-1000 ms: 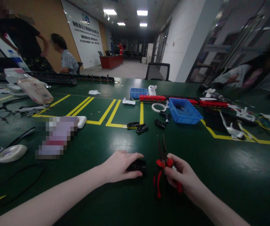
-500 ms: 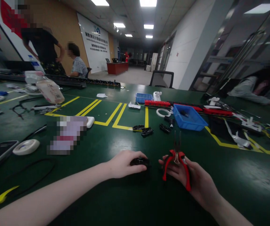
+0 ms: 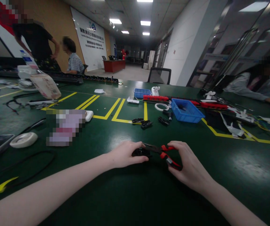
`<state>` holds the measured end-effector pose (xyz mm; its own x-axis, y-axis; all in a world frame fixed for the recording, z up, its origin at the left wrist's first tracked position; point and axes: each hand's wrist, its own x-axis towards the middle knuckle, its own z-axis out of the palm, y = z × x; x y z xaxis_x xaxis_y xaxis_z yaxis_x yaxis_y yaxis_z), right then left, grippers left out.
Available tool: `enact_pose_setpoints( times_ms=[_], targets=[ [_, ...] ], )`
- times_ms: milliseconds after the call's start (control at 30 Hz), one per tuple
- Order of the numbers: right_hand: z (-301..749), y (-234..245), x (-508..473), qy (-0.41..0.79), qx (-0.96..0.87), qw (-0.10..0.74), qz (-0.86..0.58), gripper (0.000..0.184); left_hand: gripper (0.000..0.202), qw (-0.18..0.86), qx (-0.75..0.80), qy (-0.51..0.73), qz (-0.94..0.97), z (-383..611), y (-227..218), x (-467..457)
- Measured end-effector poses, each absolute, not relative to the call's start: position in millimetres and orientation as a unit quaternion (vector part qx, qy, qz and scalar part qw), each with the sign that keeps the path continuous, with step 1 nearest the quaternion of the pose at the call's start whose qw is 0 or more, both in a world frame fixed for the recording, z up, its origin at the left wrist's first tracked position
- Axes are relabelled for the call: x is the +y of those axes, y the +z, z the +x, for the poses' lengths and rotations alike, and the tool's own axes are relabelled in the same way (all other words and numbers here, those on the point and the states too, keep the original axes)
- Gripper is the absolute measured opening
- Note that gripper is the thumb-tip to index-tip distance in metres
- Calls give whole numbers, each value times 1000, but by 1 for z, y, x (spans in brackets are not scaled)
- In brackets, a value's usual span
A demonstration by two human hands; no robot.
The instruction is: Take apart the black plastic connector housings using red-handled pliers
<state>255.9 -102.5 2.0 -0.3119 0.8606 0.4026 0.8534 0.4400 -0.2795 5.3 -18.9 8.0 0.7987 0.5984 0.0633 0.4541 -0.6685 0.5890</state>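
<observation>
My left hand [image 3: 127,154] is closed round a small black part [image 3: 141,152], holding it just above or on the green table [image 3: 135,191]; its exact kind is unclear. In my right hand [image 3: 190,163] is a pair of red-handled long-nose pliers [image 3: 171,159], fingers wrapped about the grips. The pliers' jaws point left and reach over the top of the black part; whether they touch it I cannot tell. Farther off lie similar black parts [image 3: 146,124], with another dark piece [image 3: 163,121] to their right.
A blue bin [image 3: 187,116] and a smaller blue tray [image 3: 142,93] stand beyond my hands, near a white ring [image 3: 161,107] and red strips [image 3: 155,98]. Left are a tape roll [image 3: 23,140], a blurred-out phone-like object [image 3: 66,127] and a bottle [image 3: 45,84]. People are across the table.
My right hand has turned the pliers from pointing away to pointing left, and brought them to the black part. My left hand keeps its hold. The view has tilted slightly.
</observation>
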Motion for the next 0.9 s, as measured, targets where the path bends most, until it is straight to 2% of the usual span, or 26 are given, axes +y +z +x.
enact_pose_setpoints(
  times_ms=[67, 133, 400, 900],
  targets=[
    [257, 0, -100, -62, -821, 243, -513, 49, 34, 270, 309, 111, 905, 6, 9, -20],
    [257, 2, -100, -81, -815, 245, -518, 45, 35, 250, 320, 108, 907, 6, 9, -20],
    [254, 11, -110, 21, -813, 232, -533, 42, 42, 202, 326, 116, 916, 6, 3, -18],
    [246, 13, -113, 34, -817, 221, -531, 31, 38, 154, 303, 112, 934, 7, 2, -19]
  ],
)
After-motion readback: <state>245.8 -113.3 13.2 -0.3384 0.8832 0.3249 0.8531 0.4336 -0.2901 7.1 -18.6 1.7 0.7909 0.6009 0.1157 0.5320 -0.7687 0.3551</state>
